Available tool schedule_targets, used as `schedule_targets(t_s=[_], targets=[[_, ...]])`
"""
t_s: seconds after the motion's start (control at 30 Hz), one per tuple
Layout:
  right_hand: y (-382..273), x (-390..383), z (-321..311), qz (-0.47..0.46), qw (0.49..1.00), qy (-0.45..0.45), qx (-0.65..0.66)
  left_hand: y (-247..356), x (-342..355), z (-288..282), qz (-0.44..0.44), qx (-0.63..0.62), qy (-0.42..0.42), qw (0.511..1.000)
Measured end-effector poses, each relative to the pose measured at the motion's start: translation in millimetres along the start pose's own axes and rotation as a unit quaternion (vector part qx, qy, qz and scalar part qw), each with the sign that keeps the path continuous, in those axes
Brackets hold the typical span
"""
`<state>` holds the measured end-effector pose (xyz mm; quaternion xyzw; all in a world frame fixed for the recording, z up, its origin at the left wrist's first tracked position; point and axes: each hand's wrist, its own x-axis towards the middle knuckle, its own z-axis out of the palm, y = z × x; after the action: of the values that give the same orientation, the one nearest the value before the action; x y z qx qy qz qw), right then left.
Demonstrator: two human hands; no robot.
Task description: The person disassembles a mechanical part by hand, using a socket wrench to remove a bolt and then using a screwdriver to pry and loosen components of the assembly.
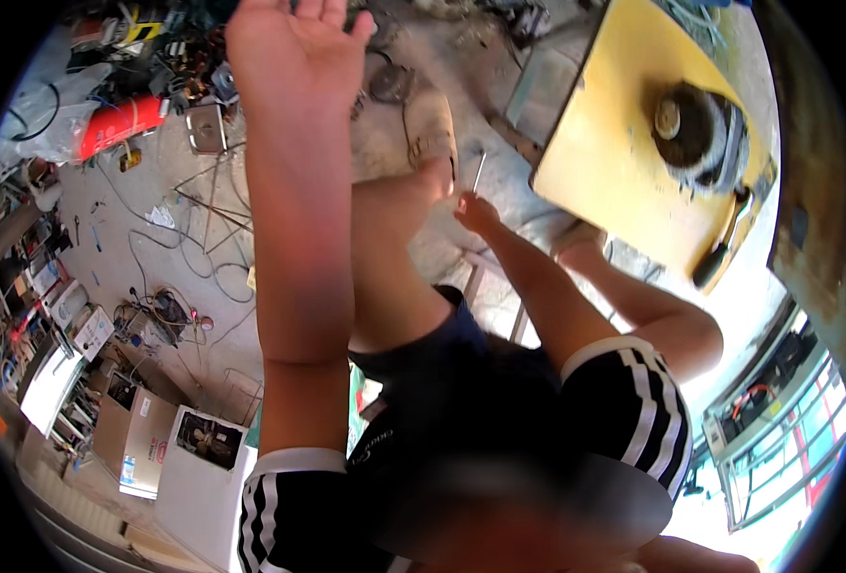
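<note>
My left arm reaches up to the top edge, palm showing. The left hand (297,38) has its thumb apart and its fingers stretched out, partly cut off by the frame; nothing shows in it. Lower and to the right, my right hand (478,212) is closed around a screwdriver (480,172). Its thin metal shaft points up and away, and the grip is mostly hidden in the fingers. Right of that hand stands a yellow-topped table (614,124). On it rest a round, dirty metal motor housing (726,153) and a tool with a black handle (711,265).
Cables (193,253) lie looped over the grey floor at left. Beyond them are a square metal tray (206,129), a red case (122,124) and heaped parts. Cardboard boxes (136,430) and a white box (193,487) stand lower left. A metal-barred frame (786,430) is at lower right.
</note>
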<state>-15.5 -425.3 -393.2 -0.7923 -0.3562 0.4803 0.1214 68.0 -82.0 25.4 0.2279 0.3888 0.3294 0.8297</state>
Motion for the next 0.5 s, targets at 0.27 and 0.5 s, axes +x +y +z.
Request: schedule_targets(t_s=[0.27,0.5], targets=[[-15,-81,-34,0.196,0.970,0.108,0.098,-1,7,6,0.012,0.001,0.017,1.000],[-164,-125,-121,-0.073,0.940,0.220,0.250,25,112,-61,-0.007,0.018,-0.011,1.000]])
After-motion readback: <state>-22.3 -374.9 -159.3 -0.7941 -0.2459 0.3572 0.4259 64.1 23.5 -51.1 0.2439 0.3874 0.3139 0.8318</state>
